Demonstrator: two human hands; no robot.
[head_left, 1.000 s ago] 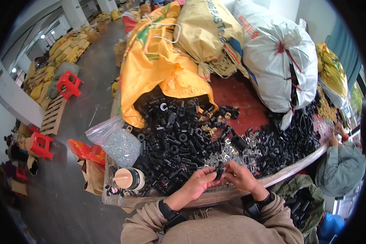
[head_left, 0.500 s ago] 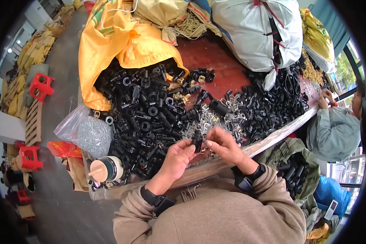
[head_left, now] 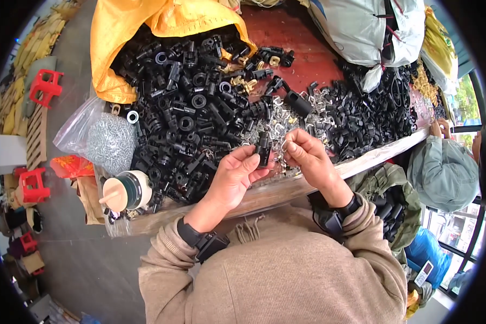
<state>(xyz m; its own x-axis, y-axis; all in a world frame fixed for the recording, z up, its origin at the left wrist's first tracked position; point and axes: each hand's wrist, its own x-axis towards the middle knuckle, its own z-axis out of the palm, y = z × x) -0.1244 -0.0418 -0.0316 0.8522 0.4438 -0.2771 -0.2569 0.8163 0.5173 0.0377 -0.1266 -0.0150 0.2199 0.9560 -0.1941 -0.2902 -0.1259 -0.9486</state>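
Observation:
A small black plastic fitting (head_left: 263, 148) stands upright between the thumb and fingers of my left hand (head_left: 231, 177), above the table's near edge. Just to the right, my right hand (head_left: 314, 164) is closed in a pinch, a little apart from the fitting. What its fingertips hold is too small to make out. Beyond both hands lie bent silver wire clips (head_left: 279, 116) in a loose scatter. A large heap of black plastic fittings (head_left: 186, 102) spreads to the left, and smaller black pieces (head_left: 356, 116) are piled to the right.
An orange sack (head_left: 110, 59) spills fittings at the far left. Near the left corner are a clear bag of small metal pieces (head_left: 112, 141) and a lidded cup (head_left: 125, 191). White sacks (head_left: 356, 32) stand behind. A co-worker (head_left: 443, 173) sits at right, near an open green sack (head_left: 413, 208).
My view has tilted, so the table sits higher in the picture. My right hand has drawn slightly away from the fitting; my left hand still holds it.

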